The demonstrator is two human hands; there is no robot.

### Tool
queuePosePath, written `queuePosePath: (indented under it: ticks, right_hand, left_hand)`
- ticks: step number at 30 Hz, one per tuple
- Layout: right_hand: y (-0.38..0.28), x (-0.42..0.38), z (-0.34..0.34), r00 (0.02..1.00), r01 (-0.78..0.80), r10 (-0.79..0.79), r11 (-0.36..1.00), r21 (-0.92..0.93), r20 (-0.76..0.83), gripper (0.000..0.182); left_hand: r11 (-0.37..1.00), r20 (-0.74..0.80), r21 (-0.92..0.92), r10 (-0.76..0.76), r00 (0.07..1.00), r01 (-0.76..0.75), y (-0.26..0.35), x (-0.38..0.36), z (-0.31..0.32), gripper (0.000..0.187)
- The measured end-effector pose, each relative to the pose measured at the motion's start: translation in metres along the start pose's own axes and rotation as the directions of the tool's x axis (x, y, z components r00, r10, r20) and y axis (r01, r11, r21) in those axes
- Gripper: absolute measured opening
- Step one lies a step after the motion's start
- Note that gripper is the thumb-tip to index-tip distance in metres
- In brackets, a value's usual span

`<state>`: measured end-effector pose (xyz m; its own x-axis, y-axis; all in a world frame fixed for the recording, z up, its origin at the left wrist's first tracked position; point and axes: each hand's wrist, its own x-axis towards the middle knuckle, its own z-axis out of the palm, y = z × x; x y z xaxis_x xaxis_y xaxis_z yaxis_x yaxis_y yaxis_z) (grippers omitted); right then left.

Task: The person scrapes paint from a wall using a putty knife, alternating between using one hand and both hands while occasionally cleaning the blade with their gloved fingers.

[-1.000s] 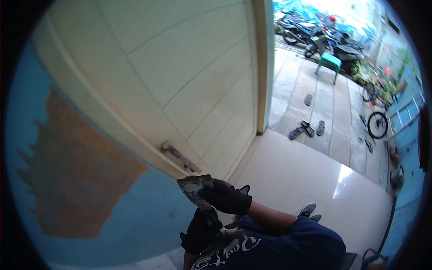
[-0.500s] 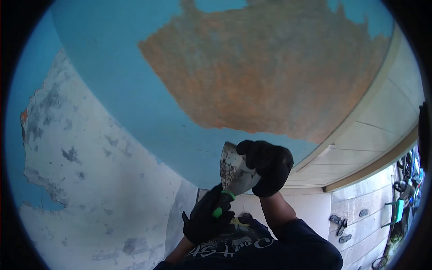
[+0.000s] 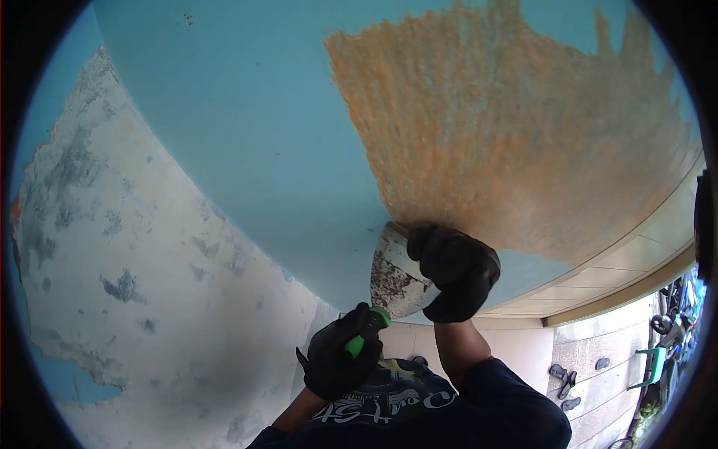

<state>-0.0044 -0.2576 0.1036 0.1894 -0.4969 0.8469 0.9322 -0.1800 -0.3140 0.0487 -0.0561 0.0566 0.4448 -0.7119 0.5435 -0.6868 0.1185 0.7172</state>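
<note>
My left hand [image 3: 342, 352], in a black glove, is wrapped round the green and black handle [image 3: 354, 346] of a wide paint scraper. Its metal blade [image 3: 395, 275] points up and is speckled with dark and pale residue. Curled over the blade's right side is my right hand [image 3: 456, 271], also black-gloved, fingers closed. In this view the blade's upper end overlaps the lower edge of a brown-orange patch [image 3: 479, 135] on the blue wall [image 3: 269, 127].
A white wall with grey blotches and peeling edges [image 3: 164, 284] stands at left. Pale panels [image 3: 621, 262] run along the right. Farther off at lower right are sandals [image 3: 565, 382] on paving, a green stool [image 3: 651, 367] and parked motorbikes [image 3: 669, 322].
The view has swung, so the brown patch sits farther right. Both hands keep their hold on the scraper, whose upper end now meets the patch's lower edge in view.
</note>
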Motion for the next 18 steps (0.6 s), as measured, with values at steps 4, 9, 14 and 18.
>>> queuePosePath:
  ticks: [4,9,14,18]
  right_hand:
    - [-0.002,-0.003,-0.001,0.999,0.03,-0.031,0.998,-0.048,-0.029,0.043]
    - [-0.006,-0.007,0.008,0.997,0.029,-0.036,0.994,-0.106,-0.062,0.049]
    - [-0.022,-0.017,0.001,0.986,-0.168,0.147,0.918,-0.359,-0.085,0.046]
    - [-0.007,-0.013,0.005,0.998,-0.057,0.049,0.978,-0.2,-0.043,0.042]
  left_hand:
    - [0.993,0.095,-0.118,0.021,0.995,-0.01,-0.019,0.001,-0.005,0.058]
    - [0.992,0.182,-0.123,0.049,0.982,-0.027,-0.038,-0.001,-0.012,0.065]
    - [0.981,0.174,-0.182,0.101,0.98,-0.069,-0.051,0.002,-0.009,0.062]
    - [0.988,0.16,-0.121,0.114,0.98,-0.095,-0.049,0.009,-0.012,0.057]
